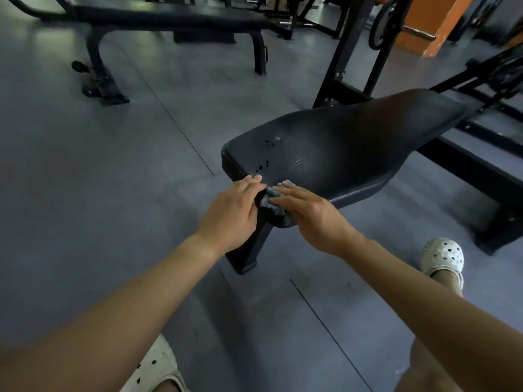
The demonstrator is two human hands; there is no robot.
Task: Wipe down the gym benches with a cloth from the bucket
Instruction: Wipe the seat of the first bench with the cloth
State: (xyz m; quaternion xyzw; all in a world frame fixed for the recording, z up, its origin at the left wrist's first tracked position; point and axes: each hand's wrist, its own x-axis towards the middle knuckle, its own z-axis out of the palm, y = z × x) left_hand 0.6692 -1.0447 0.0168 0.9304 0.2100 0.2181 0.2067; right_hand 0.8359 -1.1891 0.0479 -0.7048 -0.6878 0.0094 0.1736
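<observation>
A black padded gym bench (353,142) runs from the centre toward the upper right, its near end worn with small tears. A crumpled blue-grey cloth (273,203) lies on that near end. My right hand (308,213) presses flat on the cloth, fingers stretched over it. My left hand (235,213) rests on the bench's near left corner, its fingertips touching the cloth's edge. No bucket is in view.
A second black flat bench (169,17) stands at the upper left on the grey rubber floor. A black rack frame (351,52) and a weight plate stand behind the near bench, beside an orange pillar (450,21). My feet wear white clogs (444,257).
</observation>
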